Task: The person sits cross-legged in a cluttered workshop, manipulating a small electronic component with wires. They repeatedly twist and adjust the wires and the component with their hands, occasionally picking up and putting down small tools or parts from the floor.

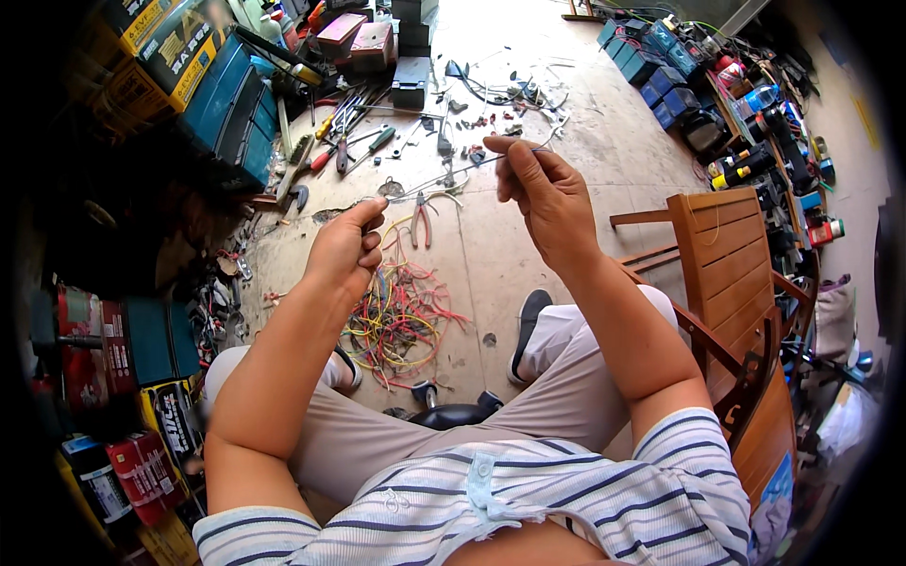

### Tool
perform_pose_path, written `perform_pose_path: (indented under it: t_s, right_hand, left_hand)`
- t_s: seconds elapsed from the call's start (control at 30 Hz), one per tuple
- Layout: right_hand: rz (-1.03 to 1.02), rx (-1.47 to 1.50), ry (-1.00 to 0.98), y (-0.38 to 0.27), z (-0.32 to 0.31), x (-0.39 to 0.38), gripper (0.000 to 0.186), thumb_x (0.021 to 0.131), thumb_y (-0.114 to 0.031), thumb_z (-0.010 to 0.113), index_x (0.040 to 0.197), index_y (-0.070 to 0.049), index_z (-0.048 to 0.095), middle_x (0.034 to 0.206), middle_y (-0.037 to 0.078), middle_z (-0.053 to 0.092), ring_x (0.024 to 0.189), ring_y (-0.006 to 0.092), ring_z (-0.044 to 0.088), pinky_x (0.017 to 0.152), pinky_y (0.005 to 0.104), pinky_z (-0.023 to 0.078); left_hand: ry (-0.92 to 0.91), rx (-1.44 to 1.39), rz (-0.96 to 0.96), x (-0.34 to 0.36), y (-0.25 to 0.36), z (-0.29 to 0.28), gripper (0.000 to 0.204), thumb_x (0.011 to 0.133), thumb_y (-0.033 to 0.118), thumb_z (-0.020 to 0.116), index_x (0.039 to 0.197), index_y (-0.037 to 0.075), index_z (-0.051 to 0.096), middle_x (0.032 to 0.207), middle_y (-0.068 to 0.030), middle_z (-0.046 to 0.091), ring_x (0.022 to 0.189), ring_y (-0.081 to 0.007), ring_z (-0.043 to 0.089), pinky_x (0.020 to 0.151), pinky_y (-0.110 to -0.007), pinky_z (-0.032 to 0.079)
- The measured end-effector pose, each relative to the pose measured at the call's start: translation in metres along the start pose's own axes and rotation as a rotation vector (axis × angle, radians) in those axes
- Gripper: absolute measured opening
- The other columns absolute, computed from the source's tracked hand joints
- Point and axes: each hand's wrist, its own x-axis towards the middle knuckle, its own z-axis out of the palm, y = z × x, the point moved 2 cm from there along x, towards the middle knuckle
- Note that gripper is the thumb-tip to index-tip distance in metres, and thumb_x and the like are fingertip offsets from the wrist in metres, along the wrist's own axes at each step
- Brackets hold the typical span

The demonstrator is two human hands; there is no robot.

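Note:
A thin dark wire point(442, 177) is stretched between my two hands above the floor. My left hand point(351, 247) is closed, pinching one end between thumb and forefinger. Higher and to the right, my right hand point(549, 196) pinches the wire's other part, its fingers bent; a short end sticks out past them. Below the wire, a pair of pliers point(421, 223) with red handles lies on the floor, jaws pointing away from me. A tangled heap of red, yellow and dark wires point(401, 316) lies between my feet, close below my left hand.
Screwdrivers point(380, 140) and other hand tools lie at the far left. Cable scraps point(510, 90) litter the floor ahead. Stacked battery boxes point(179, 57) stand left. A folding wooden chair point(727, 245) is close on my right, before rows of batteries point(665, 85) and bottles.

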Motion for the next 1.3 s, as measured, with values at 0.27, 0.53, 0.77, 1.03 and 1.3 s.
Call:
perform_pose_path:
  t_s: [0.27,0.53,0.77,1.03,1.3]
  right_hand:
    - [0.053,0.29,-0.051,0.008,0.009,0.001,0.031,0.097,-0.027,0.049,0.108,-0.002,0.063,0.086,0.003,0.063,0.075,0.0097,0.06,0.079,0.0221,0.048]
    - [0.027,-0.637,-0.125,0.0,0.043,-0.02,0.022,0.096,-0.016,0.045,0.092,0.003,0.057,0.081,0.017,0.061,0.066,0.0251,0.056,0.063,0.0331,0.044]
    - [0.035,-0.715,-0.068,0.007,0.045,-0.018,0.021,0.095,-0.016,0.047,0.09,0.003,0.054,0.075,0.016,0.058,0.065,0.0261,0.056,0.061,0.0351,0.044]
    - [-0.34,-0.858,-0.037,0.005,0.049,-0.018,0.013,0.093,-0.01,0.05,0.09,0.002,0.052,0.079,0.017,0.055,0.064,0.0318,0.055,0.062,0.0391,0.044]
    - [0.076,-0.747,-0.115,0.001,0.046,-0.018,0.025,0.095,-0.021,0.046,0.088,0.001,0.056,0.079,0.017,0.058,0.074,0.0281,0.056,0.067,0.0358,0.044]
  left_hand:
    - [-0.013,-0.007,0.118,-0.004,0.003,0.002,0.01,0.083,0.014,0.066,0.084,0.008,0.059,0.073,0.003,0.05,0.051,-0.0037,0.035,0.04,-0.019,0.023]
    - [-0.048,0.317,0.498,-0.027,0.002,0.027,0.017,0.081,0.014,0.07,0.089,-0.001,0.067,0.077,-0.0013,0.063,0.065,-0.0054,0.052,0.059,-0.02,0.04]
    - [-0.12,0.396,0.537,-0.03,0.001,0.031,0.014,0.08,0.012,0.07,0.085,-0.001,0.068,0.074,-0.0014,0.064,0.063,-0.0058,0.054,0.056,-0.02,0.041]
    - [-0.1,0.35,0.427,-0.035,0.004,0.034,0.018,0.079,0.017,0.072,0.087,0.001,0.068,0.065,0.0055,0.054,0.053,-0.001,0.039,0.047,-0.017,0.027]
    - [-0.155,0.359,0.375,-0.04,0.004,0.033,0.014,0.079,0.013,0.07,0.083,-0.001,0.068,0.07,-0.0013,0.062,0.06,-0.0057,0.051,0.054,-0.02,0.038]
